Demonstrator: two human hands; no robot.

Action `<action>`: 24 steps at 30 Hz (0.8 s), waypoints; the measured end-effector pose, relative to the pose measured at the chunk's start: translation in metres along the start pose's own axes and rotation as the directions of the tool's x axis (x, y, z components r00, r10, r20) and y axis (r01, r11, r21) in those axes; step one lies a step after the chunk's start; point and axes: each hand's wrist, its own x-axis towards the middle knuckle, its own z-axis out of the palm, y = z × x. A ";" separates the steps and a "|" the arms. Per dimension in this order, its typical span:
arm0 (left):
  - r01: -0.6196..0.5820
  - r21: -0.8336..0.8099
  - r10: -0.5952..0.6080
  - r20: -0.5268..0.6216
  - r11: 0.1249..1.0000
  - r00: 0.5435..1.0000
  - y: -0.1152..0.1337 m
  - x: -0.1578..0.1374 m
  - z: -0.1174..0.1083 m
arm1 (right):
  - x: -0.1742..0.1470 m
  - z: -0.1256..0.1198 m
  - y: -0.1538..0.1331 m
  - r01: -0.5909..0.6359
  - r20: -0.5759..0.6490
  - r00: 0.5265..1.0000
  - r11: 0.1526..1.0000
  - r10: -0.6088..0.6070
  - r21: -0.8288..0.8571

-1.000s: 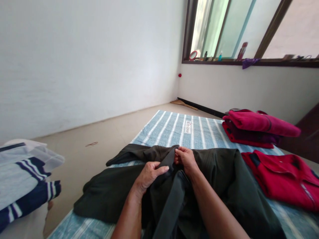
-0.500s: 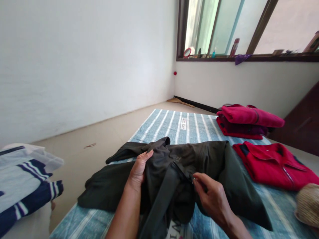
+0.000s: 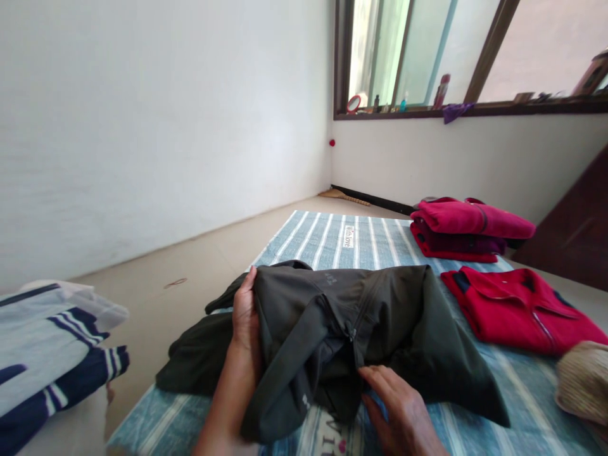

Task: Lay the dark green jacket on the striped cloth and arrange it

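A dark olive zip jacket (image 3: 304, 316) lies spread across the blue striped mat (image 3: 313, 237), its front partly unzipped and one flap folded over. My left hand (image 3: 246, 310) grips the fabric at the jacket's left side, thumb on top. The zip slider (image 3: 350, 333) shows near the middle of the front. Just below it, my right hand (image 3: 392, 402) pinches the edge of the jacket front by the zip. Its fingertips are partly hidden by the cloth.
A folded red jacket (image 3: 517, 310) lies to the right, with a stack of folded red and purple clothes (image 3: 475, 221) behind it. At far right sits a beige knitted item (image 3: 584, 383). Grey and navy clothes (image 3: 52, 354) are at left. A window sill (image 3: 418, 114) holds small bottles.
My right hand has moved from the zip slider down to the front edge below it. My left hand has shifted left and up, spreading the jacket front flatter.
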 end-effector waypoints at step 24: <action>-0.223 0.080 0.232 -0.132 0.972 0.964 0.034 -0.007 0.024 | 0.017 0.005 -0.012 -0.060 0.275 0.953 0.968 0.128 -0.243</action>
